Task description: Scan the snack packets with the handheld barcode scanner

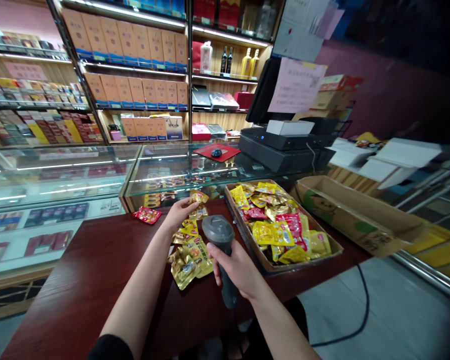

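Note:
My right hand [238, 270] is wrapped round the handle of a grey barcode scanner [218, 232], its head pointing away over the dark red table. Ahead and to the left, my left hand [180, 215] pinches a small gold snack packet [198, 197] above the table's far side. Just below it lies a loose pile of gold and yellow snack packets [191, 255], left of the scanner. A red packet [147, 215] lies by itself near the glass counter. To the right, a shallow cardboard box [247, 237] holds several yellow, red and gold packets.
An open cardboard box [360, 220] stands right of the packet box. Behind the table runs a glass counter [165, 172] with a computer mouse [216, 153] on a red pad and a monitor [264, 92]. A black cable [365, 295] hangs at the right.

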`<action>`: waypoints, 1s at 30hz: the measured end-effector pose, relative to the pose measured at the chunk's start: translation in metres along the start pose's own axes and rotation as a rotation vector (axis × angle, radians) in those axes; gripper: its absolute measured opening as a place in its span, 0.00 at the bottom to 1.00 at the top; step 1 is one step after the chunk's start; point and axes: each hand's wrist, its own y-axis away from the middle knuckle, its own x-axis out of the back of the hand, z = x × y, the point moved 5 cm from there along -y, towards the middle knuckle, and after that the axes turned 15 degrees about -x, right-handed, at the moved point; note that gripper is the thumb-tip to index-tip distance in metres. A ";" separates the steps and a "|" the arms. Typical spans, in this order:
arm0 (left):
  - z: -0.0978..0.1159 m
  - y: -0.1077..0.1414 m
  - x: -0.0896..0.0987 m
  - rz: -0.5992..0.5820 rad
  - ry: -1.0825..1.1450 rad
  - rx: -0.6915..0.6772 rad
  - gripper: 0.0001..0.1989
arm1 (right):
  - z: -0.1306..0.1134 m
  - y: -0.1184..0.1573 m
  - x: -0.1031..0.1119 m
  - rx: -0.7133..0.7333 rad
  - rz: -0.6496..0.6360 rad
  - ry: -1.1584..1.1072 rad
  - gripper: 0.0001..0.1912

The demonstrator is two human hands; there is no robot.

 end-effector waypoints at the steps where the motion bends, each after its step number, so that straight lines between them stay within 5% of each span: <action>1: 0.001 0.001 -0.005 -0.010 -0.002 0.009 0.24 | -0.004 0.002 0.005 0.007 0.008 -0.006 0.18; 8: 0.014 -0.008 -0.067 -0.144 0.025 0.030 0.24 | -0.041 0.014 0.058 0.108 0.152 -0.062 0.18; 18: 0.010 -0.075 -0.161 -0.215 0.002 -0.049 0.25 | -0.067 0.042 0.135 0.237 0.266 -0.161 0.20; 24: 0.022 -0.085 -0.182 -0.223 -0.124 -0.056 0.28 | -0.066 0.052 0.154 0.242 0.297 -0.207 0.19; 30: 0.038 -0.081 -0.177 -0.186 -0.138 -0.094 0.27 | -0.066 0.053 0.148 0.239 0.281 -0.174 0.19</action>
